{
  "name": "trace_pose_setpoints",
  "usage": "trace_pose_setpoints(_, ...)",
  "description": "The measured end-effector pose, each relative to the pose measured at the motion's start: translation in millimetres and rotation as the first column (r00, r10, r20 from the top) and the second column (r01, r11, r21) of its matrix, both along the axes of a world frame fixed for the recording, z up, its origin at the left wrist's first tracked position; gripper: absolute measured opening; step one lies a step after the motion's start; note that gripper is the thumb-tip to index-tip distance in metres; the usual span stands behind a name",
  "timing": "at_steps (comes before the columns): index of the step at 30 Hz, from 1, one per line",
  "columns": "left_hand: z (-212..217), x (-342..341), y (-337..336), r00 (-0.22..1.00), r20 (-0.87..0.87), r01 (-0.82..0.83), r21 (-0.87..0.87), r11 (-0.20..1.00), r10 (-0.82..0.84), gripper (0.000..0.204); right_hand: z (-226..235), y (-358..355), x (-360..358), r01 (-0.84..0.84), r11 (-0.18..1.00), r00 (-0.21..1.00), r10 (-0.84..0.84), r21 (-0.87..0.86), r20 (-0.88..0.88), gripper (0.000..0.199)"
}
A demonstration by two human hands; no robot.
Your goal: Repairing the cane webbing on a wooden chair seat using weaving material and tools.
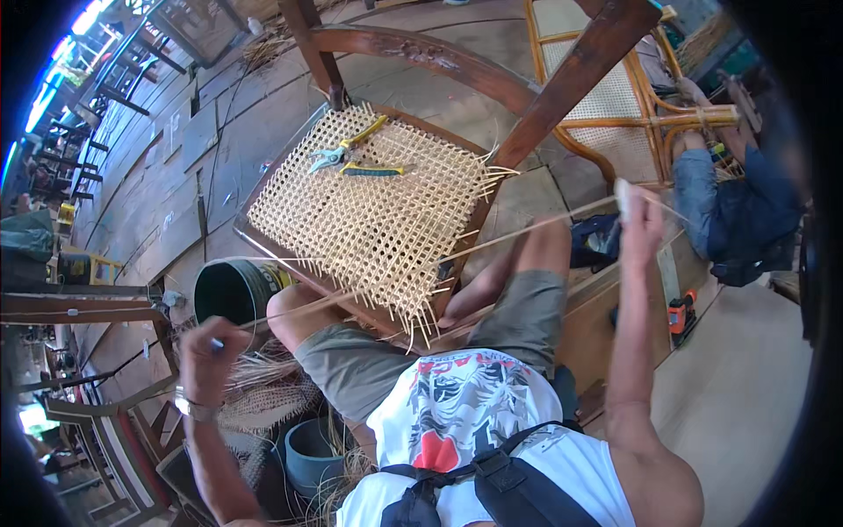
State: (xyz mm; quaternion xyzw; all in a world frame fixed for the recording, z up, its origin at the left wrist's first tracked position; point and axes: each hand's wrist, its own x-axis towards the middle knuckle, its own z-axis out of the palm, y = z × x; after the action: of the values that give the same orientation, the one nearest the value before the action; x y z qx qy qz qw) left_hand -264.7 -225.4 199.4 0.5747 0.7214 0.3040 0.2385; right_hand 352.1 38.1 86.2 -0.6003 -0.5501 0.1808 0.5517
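A wooden chair with a half-woven cane seat (342,220) stands in front of my knees, loose strand ends sticking out along its right and near edges. My left hand (209,351) is closed at the lower left, with a cane strand (316,304) running from it to the seat's near corner. A small bluish tip shows in that fist; I cannot make out what it is. Raised at the right, my right hand (641,224) pinches a strand (527,230) stretched taut from the weave. Something whitish covers a fingertip. Pruning shears (356,158) with yellow and blue handles lie on the seat.
A dark bucket (233,294) and a grey pot (314,457) stand left of my legs, near cane scraps (263,378). An orange-and-black tool (680,316) lies at the right. Beyond it another person (746,202) sits by a rattan chair (606,97).
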Motion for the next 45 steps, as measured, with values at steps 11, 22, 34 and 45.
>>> trace_pose_setpoints(11, 84, -139, -56, 0.754, -0.648, -0.175, -0.352, 0.919, -0.105, 0.023, 51, -35, 104, -0.318, 0.917, 0.878, 0.19, -0.24, -0.438, 0.035)
trace_pose_setpoints(22, 130, 112, 180, 0.43, -0.433, 0.763, -0.295, 0.575, -0.792, 0.017, 118, -77, -289, -0.926, -0.346, -0.178, 0.757, -0.154, -0.629, 0.066)
trace_pose_setpoints(34, -6, 103, 84, 0.718, 0.685, 0.077, -0.255, 0.964, 0.123, 0.04, 100, -58, -314, -0.997, -0.069, 0.014, 0.29, -0.036, -0.957, 0.024)
trace_pose_setpoints(45, 8, 148, 34, 0.839, 0.533, -0.094, -0.06, 0.994, 0.112, 0.023, 92, -19, -352, -0.695, 0.676, 0.717, 0.62, 0.245, 0.319, 0.017)
